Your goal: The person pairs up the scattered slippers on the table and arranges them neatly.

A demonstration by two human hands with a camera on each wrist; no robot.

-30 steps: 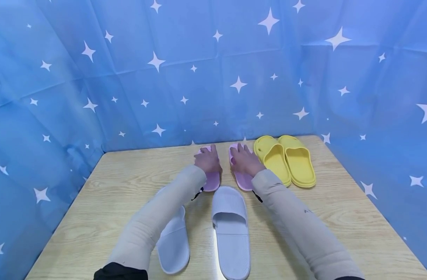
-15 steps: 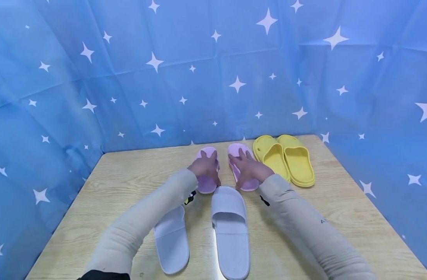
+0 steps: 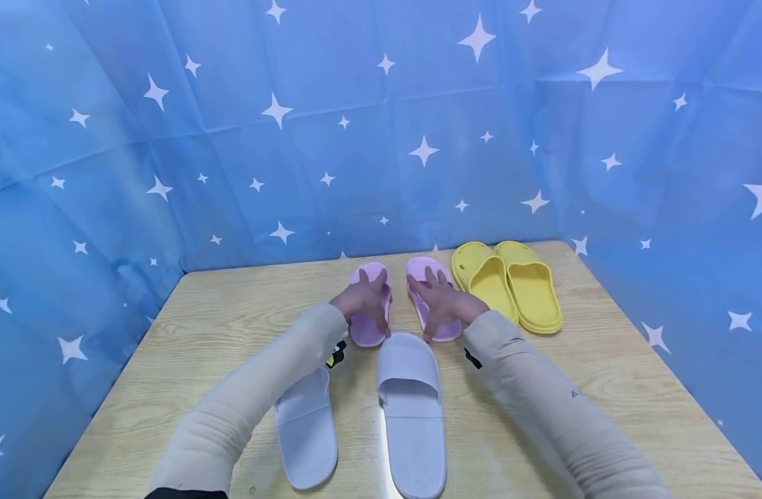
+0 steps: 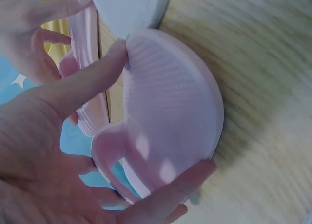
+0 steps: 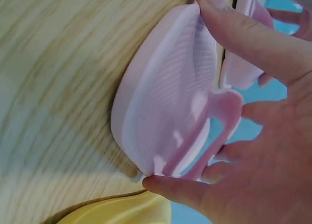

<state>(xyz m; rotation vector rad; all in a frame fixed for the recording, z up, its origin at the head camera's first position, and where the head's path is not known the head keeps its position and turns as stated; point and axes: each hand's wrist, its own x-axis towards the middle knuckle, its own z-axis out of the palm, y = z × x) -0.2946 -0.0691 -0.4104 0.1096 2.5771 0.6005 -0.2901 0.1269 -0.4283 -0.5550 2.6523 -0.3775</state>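
Observation:
In the head view a pair of pink slippers lies near the table's back edge, toes toward the curtain. My left hand (image 3: 368, 303) spans the left pink slipper (image 4: 165, 92), its thumb on the inner heel edge and its little finger at the outer side. Likewise my right hand (image 3: 442, 301) holds the right pink slipper (image 5: 161, 83) by its edges, thumb at the heel, little finger on the far side. Both hands are spread over the straps, partly hiding them. A narrow gap parts the two slippers, and both rest on the wooden table (image 3: 231, 312).
A yellow slipper pair (image 3: 533, 298) stands close beside the right pink slipper. In front lie two larger grey-white slippers, the right one (image 3: 414, 443) near both thumbs, the left one (image 3: 308, 436) partly under my left sleeve. A blue starry curtain (image 3: 331, 138) borders the table.
Over the last second both hands have shifted back toward the slippers' heels and spread outward. The left pink slipper has slid slightly left, the right one's heel slightly right. Little moves in the last half second.

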